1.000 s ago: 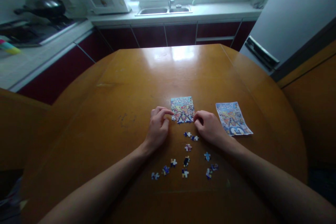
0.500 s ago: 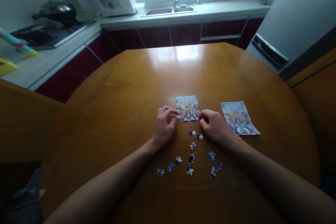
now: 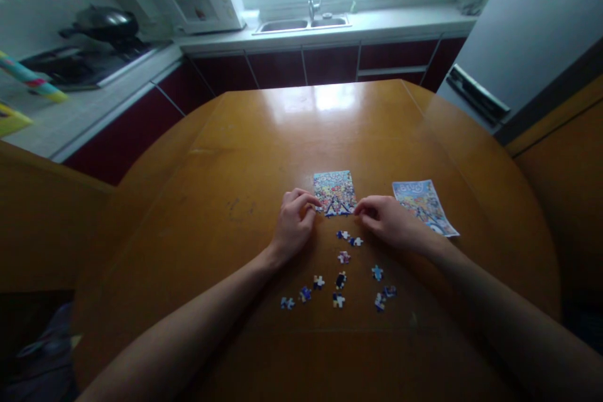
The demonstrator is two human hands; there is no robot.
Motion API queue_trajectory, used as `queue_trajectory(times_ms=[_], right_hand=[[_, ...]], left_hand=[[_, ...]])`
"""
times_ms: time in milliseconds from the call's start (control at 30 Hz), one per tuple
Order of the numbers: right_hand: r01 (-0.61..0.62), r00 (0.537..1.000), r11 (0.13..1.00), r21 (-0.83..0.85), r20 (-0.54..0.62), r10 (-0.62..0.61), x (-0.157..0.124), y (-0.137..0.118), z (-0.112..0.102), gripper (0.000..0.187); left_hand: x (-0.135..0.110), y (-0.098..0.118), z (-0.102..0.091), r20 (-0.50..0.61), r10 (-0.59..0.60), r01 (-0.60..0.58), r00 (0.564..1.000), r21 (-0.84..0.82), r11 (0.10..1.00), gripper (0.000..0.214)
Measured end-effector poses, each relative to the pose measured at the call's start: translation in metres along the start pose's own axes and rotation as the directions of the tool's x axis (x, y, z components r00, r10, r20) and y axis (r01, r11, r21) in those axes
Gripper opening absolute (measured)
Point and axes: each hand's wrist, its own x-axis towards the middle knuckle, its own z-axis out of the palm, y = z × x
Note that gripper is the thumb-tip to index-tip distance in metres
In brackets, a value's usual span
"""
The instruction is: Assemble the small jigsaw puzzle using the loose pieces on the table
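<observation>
A partly assembled jigsaw puzzle (image 3: 334,191) with a crowded, colourful picture lies flat on the wooden table between my hands. My left hand (image 3: 296,223) has its fingers curled, with the fingertips on the puzzle's lower left edge. At the lower right corner, my right hand (image 3: 384,220) pinches the edge, its thumb tucked under the bent index finger; any small piece there is hidden. Just below the puzzle lie two dark blue and white puzzle pieces (image 3: 356,242). A pinkish piece (image 3: 344,257), a black piece (image 3: 340,280), a light blue piece (image 3: 377,272) and several others are scattered nearer to me.
A printed picture sheet (image 3: 424,201) lies to the right, partly behind my right hand. The wooden table (image 3: 211,169) has a rounded edge. Beyond it are a sink (image 3: 282,26), a microwave (image 3: 202,9), a wok (image 3: 106,22) on the stove, and a fridge (image 3: 527,31).
The view has shifted slightly. My right hand has lifted a little at the knuckles, its fingertips still at the puzzle's corner. My left hand and the loose pieces stay put.
</observation>
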Motion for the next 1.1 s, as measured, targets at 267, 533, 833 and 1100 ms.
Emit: queue_trajectory(times_ms=[267, 533, 833, 1100], right_hand=[[0.060, 0.952, 0.973, -0.225, 0.306, 0.012, -0.030, -0.018, -0.016, 0.021], [0.049, 0.944, 0.943, -0.330, 0.324, 0.064, -0.040, -0.018, -0.021, 0.020], [0.063, 0.939, 0.911, -0.408, 0.334, 0.084, -0.043, -0.023, -0.023, 0.019], [0.065, 0.955, 0.874, -0.481, 0.284, 0.085, -0.040, -0.020, -0.023, 0.011]], left_hand=[[-0.001, 0.000, 0.000, 0.007, 0.005, -0.005, 1.000, 0.010, 1.000, 0.023], [0.000, 0.001, 0.000, 0.017, -0.002, 0.002, 1.000, 0.000, 1.000, 0.023], [0.000, 0.000, 0.000, 0.024, -0.010, 0.010, 1.000, -0.003, 1.000, 0.023], [0.000, 0.000, -0.001, 0.015, 0.013, -0.013, 1.000, -0.010, 1.000, 0.036]])
